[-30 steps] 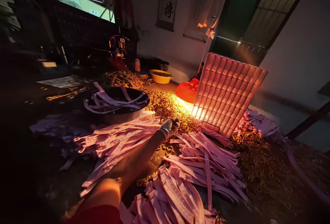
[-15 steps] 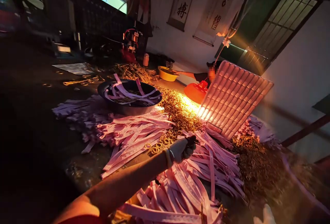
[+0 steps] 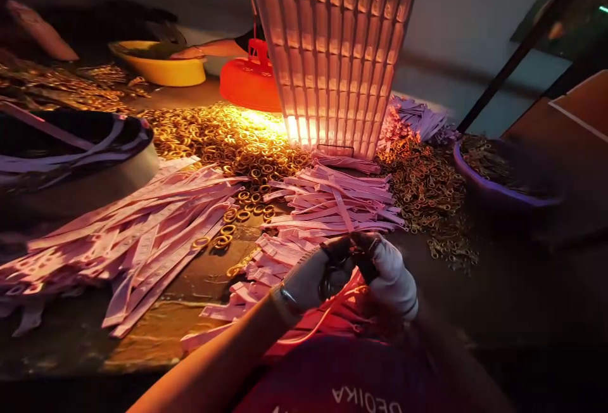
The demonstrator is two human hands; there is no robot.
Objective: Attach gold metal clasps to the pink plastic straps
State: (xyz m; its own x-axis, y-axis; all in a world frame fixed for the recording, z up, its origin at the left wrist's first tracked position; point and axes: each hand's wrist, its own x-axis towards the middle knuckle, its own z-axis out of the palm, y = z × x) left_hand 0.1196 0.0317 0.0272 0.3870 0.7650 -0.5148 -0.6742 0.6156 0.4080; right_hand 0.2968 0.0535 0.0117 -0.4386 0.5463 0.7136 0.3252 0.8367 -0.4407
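Note:
My left hand (image 3: 316, 279) and my right hand (image 3: 393, 277), both in pale gloves with dark fingertips, meet in front of my body. Their fingers are closed around the near end of a pink strap (image 3: 342, 207), which stretches away over a pile of pink straps (image 3: 304, 207). The small details between the fingertips are hidden. More pink straps (image 3: 166, 235) lie spread to the left. Gold rings (image 3: 223, 235) are strewn between the two piles, and a large heap of gold rings (image 3: 190, 131) lies behind them.
A red lamp (image 3: 249, 83) shines beside an upright ribbed panel (image 3: 337, 52). Metal clasps (image 3: 427, 191) lie right, near a purple basin (image 3: 503, 191). A dark basin (image 3: 137, 169) holds straps at left. Another person's arm (image 3: 213, 50) reaches into a yellow basin (image 3: 175, 72).
The view has swung right and down, closer to the table. My left hand has drawn back from the straps, and my right hand has come up to meet it at a strap end.

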